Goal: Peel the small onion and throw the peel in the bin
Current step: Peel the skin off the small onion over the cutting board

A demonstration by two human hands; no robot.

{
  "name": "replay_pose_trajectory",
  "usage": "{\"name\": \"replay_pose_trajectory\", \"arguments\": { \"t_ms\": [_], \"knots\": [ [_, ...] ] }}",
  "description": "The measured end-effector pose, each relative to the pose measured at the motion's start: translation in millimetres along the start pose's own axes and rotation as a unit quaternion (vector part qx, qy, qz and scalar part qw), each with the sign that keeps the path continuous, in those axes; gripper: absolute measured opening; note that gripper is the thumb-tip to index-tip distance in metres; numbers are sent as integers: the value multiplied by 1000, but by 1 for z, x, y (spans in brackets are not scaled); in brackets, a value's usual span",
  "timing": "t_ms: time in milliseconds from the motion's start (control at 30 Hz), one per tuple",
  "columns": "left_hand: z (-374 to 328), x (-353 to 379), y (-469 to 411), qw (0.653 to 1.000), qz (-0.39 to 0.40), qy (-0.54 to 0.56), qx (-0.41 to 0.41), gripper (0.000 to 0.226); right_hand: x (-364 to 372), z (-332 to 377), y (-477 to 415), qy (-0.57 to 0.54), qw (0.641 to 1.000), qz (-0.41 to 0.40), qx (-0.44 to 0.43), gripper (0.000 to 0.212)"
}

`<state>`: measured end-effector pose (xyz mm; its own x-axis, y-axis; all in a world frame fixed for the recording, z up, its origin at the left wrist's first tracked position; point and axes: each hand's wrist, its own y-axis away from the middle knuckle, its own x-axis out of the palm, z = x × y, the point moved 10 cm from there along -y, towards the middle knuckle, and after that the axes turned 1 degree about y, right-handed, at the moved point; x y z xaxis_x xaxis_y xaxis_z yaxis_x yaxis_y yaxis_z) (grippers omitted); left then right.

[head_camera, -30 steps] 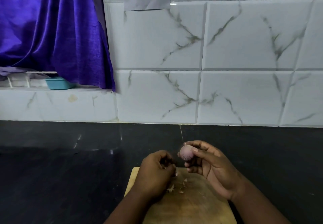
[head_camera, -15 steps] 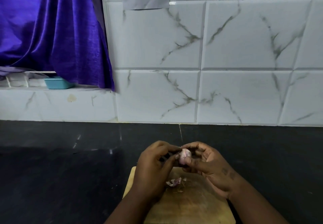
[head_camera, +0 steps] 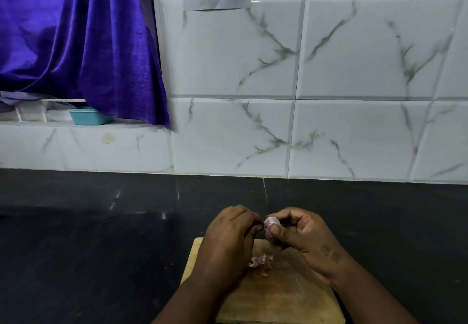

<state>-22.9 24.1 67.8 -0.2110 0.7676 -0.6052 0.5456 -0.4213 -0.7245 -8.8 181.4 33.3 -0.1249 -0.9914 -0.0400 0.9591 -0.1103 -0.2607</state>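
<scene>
The small onion (head_camera: 270, 223) is pale pink and partly peeled. My right hand (head_camera: 301, 232) grips it between thumb and fingers, just above the far edge of the wooden cutting board (head_camera: 278, 296). My left hand (head_camera: 229, 237) sits close to the onion's left side with its fingers curled, their tips at the onion's skin. A small heap of purple and white peel (head_camera: 259, 261) lies on the board below my hands. No bin is in view.
The board lies on a dark countertop (head_camera: 88, 247) that runs back to a white marble-tiled wall (head_camera: 253, 121). On a ledge at the left a teal tray (head_camera: 88, 117) sits under a purple curtain (head_camera: 76, 40).
My left hand rose from the board to the onion and now picks at its skin. A larger piece of peel has landed on the board. My right hand turned the onion a little.
</scene>
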Motion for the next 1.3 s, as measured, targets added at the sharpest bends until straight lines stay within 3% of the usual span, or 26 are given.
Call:
{"name": "replay_pose_trajectory", "arguments": {
  "t_ms": [333,500,633,733,900,967,1033,1167,1300],
  "knots": [
    [-4,20,2,995,96,0,-31,12,-4,-3,-2,21,1000,-6,-13,33],
    [-6,22,4,993,109,9,-36,18,-4,0,-2,29,999,8,-21,38],
    [6,23,8,983,97,108,-109,27,-4,0,-3,40,999,23,-24,39],
    [16,26,12,958,92,210,-173,19,-3,-1,-3,27,999,30,-14,40],
    [29,36,17,868,78,408,-271,20,1,-3,-3,16,999,46,-5,41],
    [31,33,15,852,54,436,-287,19,0,-3,-3,15,999,43,-8,41],
    [33,27,13,863,25,420,-279,20,-2,-2,-4,7,999,36,-13,41],
    [34,17,11,920,-1,311,-238,30,-4,-2,-6,3,999,30,-20,42],
    [36,7,10,936,-27,266,-229,39,-6,-4,-6,4,1000,26,-10,41]
  ]
}}
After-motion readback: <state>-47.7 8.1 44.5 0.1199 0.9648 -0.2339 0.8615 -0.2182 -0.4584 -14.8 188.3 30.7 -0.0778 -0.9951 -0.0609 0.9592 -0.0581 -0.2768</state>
